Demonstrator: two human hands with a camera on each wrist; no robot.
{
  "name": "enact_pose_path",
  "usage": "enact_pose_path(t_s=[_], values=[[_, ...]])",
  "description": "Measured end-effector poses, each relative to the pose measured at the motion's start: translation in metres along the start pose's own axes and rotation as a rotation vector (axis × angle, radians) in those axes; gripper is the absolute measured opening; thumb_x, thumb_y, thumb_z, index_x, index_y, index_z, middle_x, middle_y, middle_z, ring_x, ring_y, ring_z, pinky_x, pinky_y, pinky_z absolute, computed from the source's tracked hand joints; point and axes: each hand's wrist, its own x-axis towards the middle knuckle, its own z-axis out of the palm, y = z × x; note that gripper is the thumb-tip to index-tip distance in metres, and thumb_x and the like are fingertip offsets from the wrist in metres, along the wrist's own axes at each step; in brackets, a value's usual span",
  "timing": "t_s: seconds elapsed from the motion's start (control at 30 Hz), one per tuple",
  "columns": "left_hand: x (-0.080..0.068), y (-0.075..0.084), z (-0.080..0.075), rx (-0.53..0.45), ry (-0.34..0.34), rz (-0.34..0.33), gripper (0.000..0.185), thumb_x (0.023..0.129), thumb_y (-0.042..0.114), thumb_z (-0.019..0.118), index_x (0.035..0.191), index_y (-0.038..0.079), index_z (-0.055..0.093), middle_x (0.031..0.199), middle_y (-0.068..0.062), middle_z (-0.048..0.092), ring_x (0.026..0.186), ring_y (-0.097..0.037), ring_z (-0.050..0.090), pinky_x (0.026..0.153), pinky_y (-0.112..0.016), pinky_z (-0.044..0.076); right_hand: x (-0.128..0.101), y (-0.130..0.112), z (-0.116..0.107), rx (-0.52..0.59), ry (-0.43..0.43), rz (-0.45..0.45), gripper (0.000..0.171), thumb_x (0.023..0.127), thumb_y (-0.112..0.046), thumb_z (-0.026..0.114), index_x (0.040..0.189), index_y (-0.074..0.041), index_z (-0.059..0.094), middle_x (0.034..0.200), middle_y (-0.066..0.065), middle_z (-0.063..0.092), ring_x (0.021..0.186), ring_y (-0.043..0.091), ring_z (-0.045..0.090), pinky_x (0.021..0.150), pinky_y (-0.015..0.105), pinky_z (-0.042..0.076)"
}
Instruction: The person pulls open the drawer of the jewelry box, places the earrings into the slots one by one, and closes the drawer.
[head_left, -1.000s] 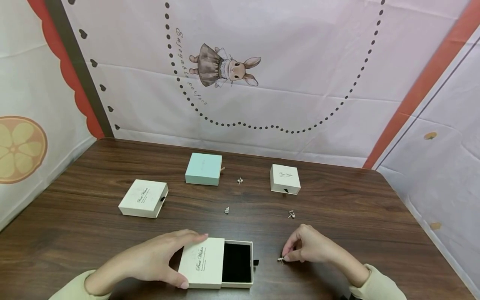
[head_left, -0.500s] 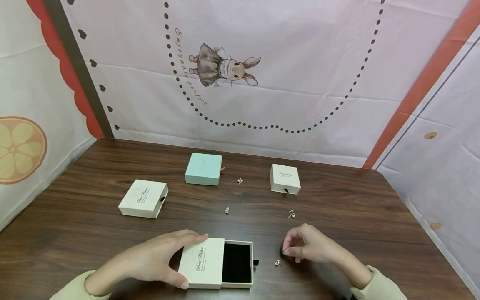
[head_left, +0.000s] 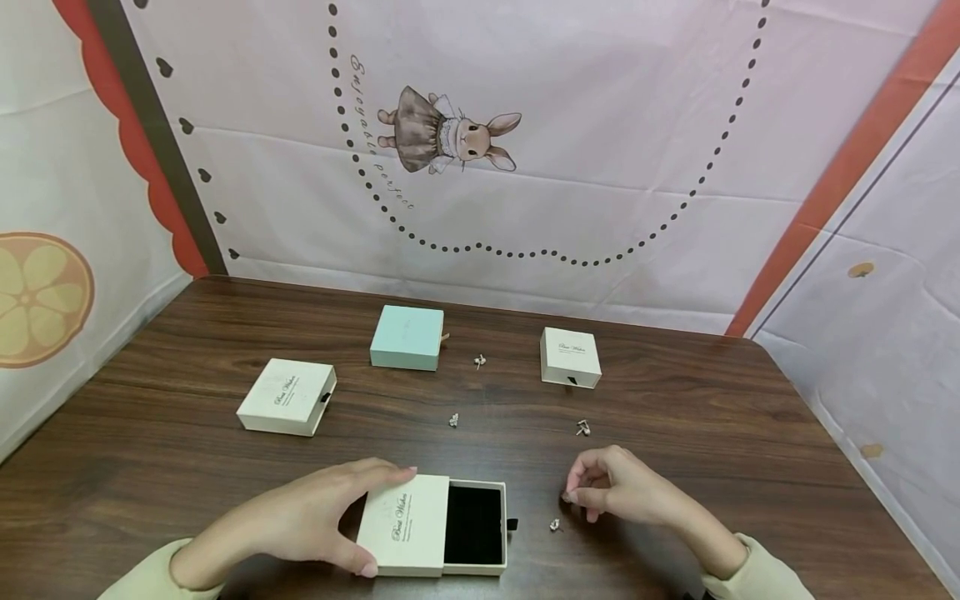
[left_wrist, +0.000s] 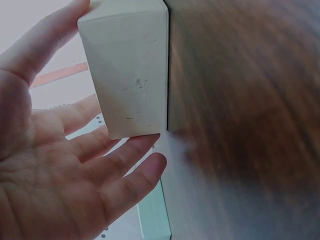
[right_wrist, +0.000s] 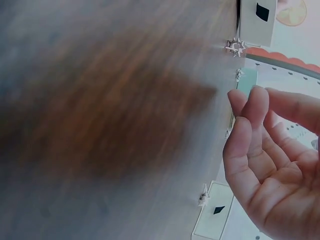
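Observation:
A cream jewelry box (head_left: 401,527) with its drawer (head_left: 474,570) slid partway out to the right stands at the near edge; black padding lines the drawer. My left hand (head_left: 322,512) grips the box's sleeve between thumb and fingers. Just right of the drawer's black pull tab (head_left: 513,524) lies a small silver earring (head_left: 555,525), star-like in the right wrist view. Above and right of that earring hovers my right hand (head_left: 618,487), fingers loosely bent. Its thumb and index fingertips (right_wrist: 258,100) come close together, with nothing visible between them in the right wrist view.
Farther back stand a cream box (head_left: 288,397) at left, a mint box (head_left: 407,337) in the middle and a small white box (head_left: 570,358) at right. Other silver earrings lie between them: a back one (head_left: 480,361), a middle one (head_left: 453,421) and a right one (head_left: 583,428).
My right fingers, which pinched the earring a second ago, have let go and drawn back slightly. The earring now lies on the table by the drawer. My left hand and the box have not moved.

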Motion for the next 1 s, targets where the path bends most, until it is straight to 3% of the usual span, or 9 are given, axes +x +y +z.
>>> enact_pose_path(t_s=[0.47,0.67,0.9,1.0], values=[[0.0001,0.0,-0.0013,-0.016,-0.016,-0.008,0.082,0.069,0.054,0.07,0.139,0.022,0.039,0.132,0.001,0.045,0.116,-0.019,0.045,0.091,-0.04,0.041,-0.0014,-0.002,-0.002,-0.047,0.057,0.017,0.009,0.075,-0.008,0.069,0.081,-0.001,0.069,0.06,0.004,0.063,0.051,0.002,0.052,0.046,0.021,0.043],[0.0003,-0.0002,-0.0013,-0.012,-0.015,-0.007,0.082,0.069,0.054,0.07,0.138,0.021,0.04,0.132,0.001,0.046,0.117,-0.019,0.045,0.091,-0.04,0.041,-0.0013,-0.0016,-0.0022,-0.051,0.076,0.021,0.011,0.077,-0.011,0.07,0.084,-0.002,0.071,0.064,0.002,0.065,0.052,0.001,0.051,0.047,0.02,0.042],[-0.0001,0.0002,-0.0016,-0.011,-0.011,-0.005,0.082,0.069,0.054,0.07,0.138,0.022,0.04,0.132,0.002,0.046,0.117,-0.018,0.046,0.091,-0.039,0.04,-0.0006,-0.0019,-0.0018,-0.017,0.053,-0.031,0.015,0.084,-0.013,0.064,0.089,0.0,0.07,0.078,0.008,0.068,0.057,0.007,0.06,0.055,0.024,0.049],[0.0002,0.0004,-0.0014,-0.011,-0.012,-0.007,0.082,0.069,0.053,0.071,0.138,0.022,0.04,0.132,0.002,0.046,0.116,-0.018,0.046,0.091,-0.039,0.04,-0.0001,-0.0032,-0.0012,-0.005,0.056,-0.033,0.015,0.084,-0.013,0.064,0.089,0.001,0.069,0.075,0.009,0.067,0.058,0.008,0.06,0.055,0.023,0.048]])
